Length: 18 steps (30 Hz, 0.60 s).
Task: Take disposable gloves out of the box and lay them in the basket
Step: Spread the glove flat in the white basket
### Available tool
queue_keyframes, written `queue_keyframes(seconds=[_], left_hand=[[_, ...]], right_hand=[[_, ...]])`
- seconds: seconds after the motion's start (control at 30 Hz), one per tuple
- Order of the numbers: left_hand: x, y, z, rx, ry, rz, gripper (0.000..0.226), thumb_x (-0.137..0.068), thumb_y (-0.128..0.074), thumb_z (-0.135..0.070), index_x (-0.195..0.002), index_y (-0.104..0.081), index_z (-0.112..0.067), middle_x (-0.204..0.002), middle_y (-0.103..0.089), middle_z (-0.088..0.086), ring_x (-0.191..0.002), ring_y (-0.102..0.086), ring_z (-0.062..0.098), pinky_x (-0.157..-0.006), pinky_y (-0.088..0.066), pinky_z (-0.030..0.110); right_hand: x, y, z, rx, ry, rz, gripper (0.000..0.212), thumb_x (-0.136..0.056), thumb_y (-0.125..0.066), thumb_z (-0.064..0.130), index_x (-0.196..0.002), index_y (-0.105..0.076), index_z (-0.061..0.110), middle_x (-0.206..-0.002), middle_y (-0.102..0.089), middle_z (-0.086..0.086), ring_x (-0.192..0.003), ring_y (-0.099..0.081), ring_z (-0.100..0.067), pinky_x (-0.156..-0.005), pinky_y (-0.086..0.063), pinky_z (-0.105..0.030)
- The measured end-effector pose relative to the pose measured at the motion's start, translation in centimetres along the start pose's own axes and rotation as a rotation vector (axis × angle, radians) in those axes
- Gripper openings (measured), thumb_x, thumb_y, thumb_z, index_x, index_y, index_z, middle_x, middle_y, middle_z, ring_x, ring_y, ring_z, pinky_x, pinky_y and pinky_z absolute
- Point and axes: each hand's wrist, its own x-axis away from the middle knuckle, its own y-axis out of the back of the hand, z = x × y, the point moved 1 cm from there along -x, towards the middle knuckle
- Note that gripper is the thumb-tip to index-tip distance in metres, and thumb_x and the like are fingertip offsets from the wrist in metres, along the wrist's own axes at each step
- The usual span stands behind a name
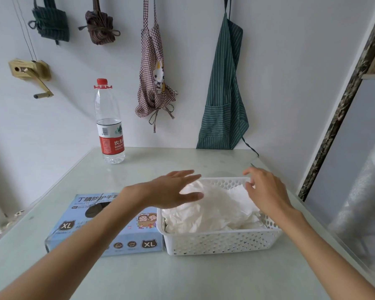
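A white perforated basket (221, 241) stands on the table, heaped with several thin white disposable gloves (214, 208). Directly left of it lies a light blue glove box (126, 237) marked XL, its top opening partly hidden by my left forearm. My left hand (171, 191) hovers flat over the basket's left side with fingers straight, holding nothing. Over the basket's far right corner is my right hand (266, 189), its fingers loosely bent just above the gloves, with nothing gripped.
A water bottle (109, 126) with a red cap stands at the table's far left. Aprons (223, 94) and bundled cloths hang on the wall behind. A window frame (342, 105) runs along the table's right edge. Bare tabletop (182, 278) lies in front of the basket.
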Motion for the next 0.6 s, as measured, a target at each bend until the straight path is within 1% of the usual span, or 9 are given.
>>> queue_keyframes(seconds=[0.07,0.1,0.17,0.2,0.23,0.3,0.4,0.5,0.6], left_hand=[[-0.6,-1.3,-1.5,-0.093,-0.051,0.047,0.074,-0.092,-0.028,-0.063,-0.152,0.000,-0.031,-0.160,0.004,-0.006,-0.147,0.003,0.013,-0.119,-0.002,0.039],[-1.0,-2.0,-1.8,-0.163,-0.044,0.099,0.076,-0.091,-0.026,-0.065,-0.152,0.004,-0.029,-0.159,0.009,-0.005,-0.147,0.007,0.013,-0.119,0.001,0.039],[-1.3,-3.0,-1.1,-0.259,0.016,0.190,0.083,-0.089,-0.022,-0.070,-0.150,0.013,-0.027,-0.158,0.017,-0.004,-0.145,0.014,0.012,-0.119,0.007,0.040],[-1.3,-3.2,-0.5,-0.280,0.057,0.224,0.086,-0.087,-0.021,-0.073,-0.150,0.016,-0.027,-0.157,0.020,-0.005,-0.145,0.017,0.011,-0.119,0.009,0.039],[-1.2,-3.3,0.3,-0.295,0.096,0.251,0.090,-0.084,-0.020,-0.077,-0.149,0.018,-0.027,-0.157,0.021,-0.005,-0.144,0.018,0.011,-0.118,0.011,0.039],[-0.8,-3.4,1.2,-0.325,0.149,0.288,0.096,-0.079,-0.021,-0.082,-0.149,0.018,-0.028,-0.157,0.020,-0.004,-0.144,0.018,0.011,-0.117,0.014,0.037],[-0.8,-4.0,1.2,-0.427,0.160,0.290,0.099,-0.079,-0.020,-0.083,-0.151,0.013,-0.024,-0.159,0.014,-0.002,-0.145,0.016,0.012,-0.117,0.015,0.036],[-1.2,-4.6,0.7,-0.569,0.183,0.308,0.096,-0.081,-0.017,-0.081,-0.151,0.011,-0.022,-0.159,0.013,0.001,-0.146,0.015,0.014,-0.116,0.017,0.038],[-1.2,-4.3,0.6,-0.503,0.210,0.320,0.100,-0.078,-0.019,-0.084,-0.151,0.011,-0.022,-0.159,0.015,0.002,-0.146,0.016,0.017,-0.116,0.017,0.040]], right_hand=[[0.3,0.0,1.3,-0.140,0.072,0.159,0.034,-0.095,-0.055,0.022,-0.129,-0.052,0.022,-0.124,-0.058,-0.002,-0.107,-0.058,-0.016,-0.087,-0.047,-0.031],[0.4,-0.4,1.9,-0.151,0.109,0.303,0.042,-0.096,-0.053,0.028,-0.137,-0.044,0.023,-0.138,-0.049,-0.001,-0.122,-0.050,-0.016,-0.099,-0.042,-0.033],[0.6,-1.4,2.2,-0.009,0.153,0.614,0.064,-0.099,-0.041,0.044,-0.153,-0.012,0.025,-0.160,-0.011,0.002,-0.146,-0.012,-0.017,-0.116,-0.017,-0.038],[0.7,-1.8,1.9,0.081,0.159,0.716,0.072,-0.097,-0.035,0.054,-0.153,0.003,0.027,-0.161,0.007,0.004,-0.148,0.006,-0.016,-0.118,-0.004,-0.039],[0.8,-2.0,1.4,0.141,0.149,0.777,0.078,-0.095,-0.030,0.061,-0.151,0.013,0.028,-0.159,0.019,0.004,-0.146,0.017,-0.015,-0.117,0.004,-0.040],[1.0,-2.4,0.2,0.152,0.101,0.844,0.086,-0.090,-0.027,0.069,-0.148,0.021,0.029,-0.156,0.029,0.004,-0.143,0.025,-0.014,-0.117,0.009,-0.040],[1.5,-2.8,-0.7,0.088,0.034,0.900,0.090,-0.086,-0.027,0.074,-0.148,0.022,0.030,-0.154,0.030,0.007,-0.142,0.026,-0.011,-0.116,0.010,-0.038],[1.8,-3.4,-0.9,0.099,0.048,0.911,0.090,-0.085,-0.025,0.076,-0.148,0.021,0.030,-0.155,0.029,0.007,-0.142,0.026,-0.010,-0.116,0.010,-0.038],[1.6,-3.3,-0.8,0.069,0.045,0.868,0.090,-0.086,-0.027,0.074,-0.149,0.018,0.030,-0.156,0.027,0.008,-0.143,0.025,-0.010,-0.117,0.009,-0.038]])
